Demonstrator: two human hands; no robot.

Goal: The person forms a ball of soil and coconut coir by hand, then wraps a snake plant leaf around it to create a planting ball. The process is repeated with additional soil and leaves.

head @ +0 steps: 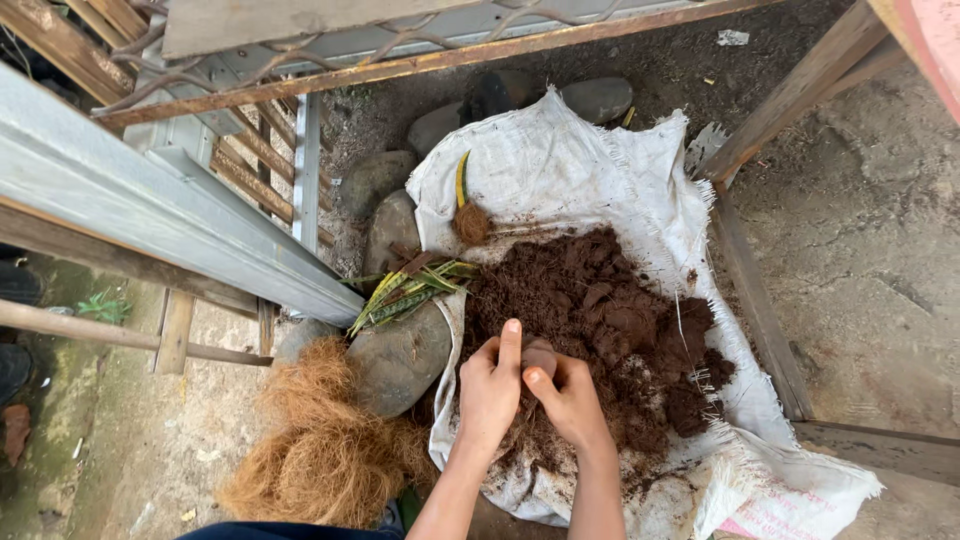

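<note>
Both hands are down in the soil pile (600,320) on the white sack (560,170). The left hand (490,390) is curled, forefinger stretched forward and the rest folded in, pressing against a small brownish lump (541,352). The right hand (572,400) cups that same lump from the other side, thumb on top, fingers wrapped under it. So the lump sits squeezed between the two hands, right at the near edge of the pile.

By the look of it, one ball is being shaped, and one finished-looking ball (471,222) with a yellow-green leaf rising from it already lies further up the sack. A bunch of cut leaves (410,288) waits just left of the pile, and a heap of coconut fibre (320,440) sits untouched near the left arm, so plenty looks left to do.

Around it: bare dirt ground, smooth rounded stones (400,355) along the sack's left side, wooden beams and a metal channel (150,215) overhead to the left.
</note>
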